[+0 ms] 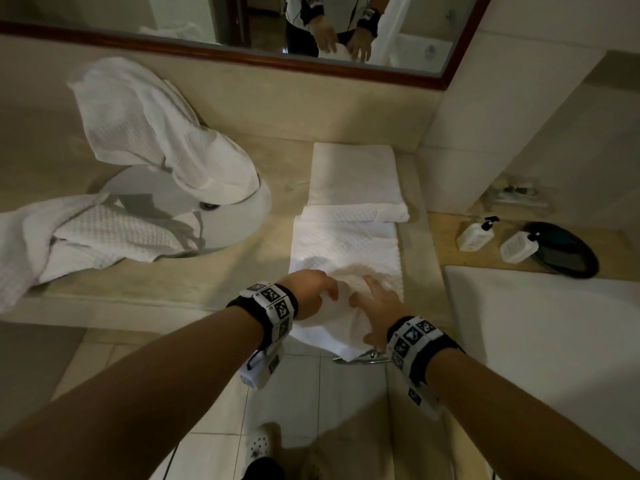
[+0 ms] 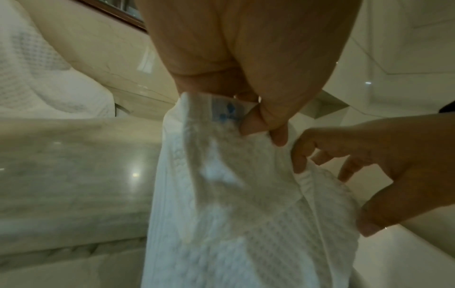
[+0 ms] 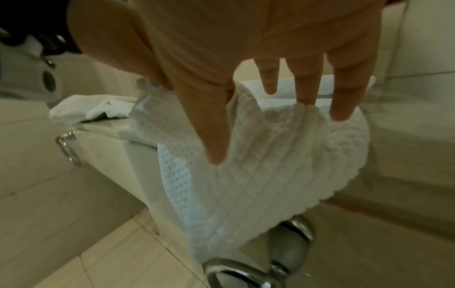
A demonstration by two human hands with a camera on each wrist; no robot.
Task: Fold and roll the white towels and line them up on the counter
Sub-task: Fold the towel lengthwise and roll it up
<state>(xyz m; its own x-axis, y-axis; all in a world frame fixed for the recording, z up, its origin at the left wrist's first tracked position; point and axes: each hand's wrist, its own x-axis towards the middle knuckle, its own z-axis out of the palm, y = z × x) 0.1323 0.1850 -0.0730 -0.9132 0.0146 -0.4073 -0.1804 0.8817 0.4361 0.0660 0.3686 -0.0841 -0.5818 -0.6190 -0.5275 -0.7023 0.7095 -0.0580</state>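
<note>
A long white waffle towel (image 1: pixel 346 247) lies folded lengthwise on the beige counter (image 1: pixel 242 271), its near end hanging over the front edge. My left hand (image 1: pixel 329 289) pinches that end's left edge beside a small blue label (image 2: pixel 226 111), thumb against fingers (image 2: pixel 263 126). My right hand (image 1: pixel 367 296) is on the same end just to the right. In the left wrist view its fingers and thumb (image 2: pixel 344 185) bracket a bunched fold. The right wrist view shows its fingers (image 3: pixel 307 87) reaching down onto the towel (image 3: pixel 270 155). A second folded towel (image 1: pixel 355 178) lies behind it against the wall.
Loose white towels (image 1: pixel 156 133) (image 1: pixel 69 237) drape over the round sink (image 1: pixel 214 230) on the left. Two white pump bottles (image 1: pixel 474 233) (image 1: pixel 517 245) and a black dish (image 1: pixel 568 251) stand on a ledge at right. A chrome ring (image 1: pixel 367 358) hangs below the counter's front. The mirror (image 1: pixel 173 15) is behind.
</note>
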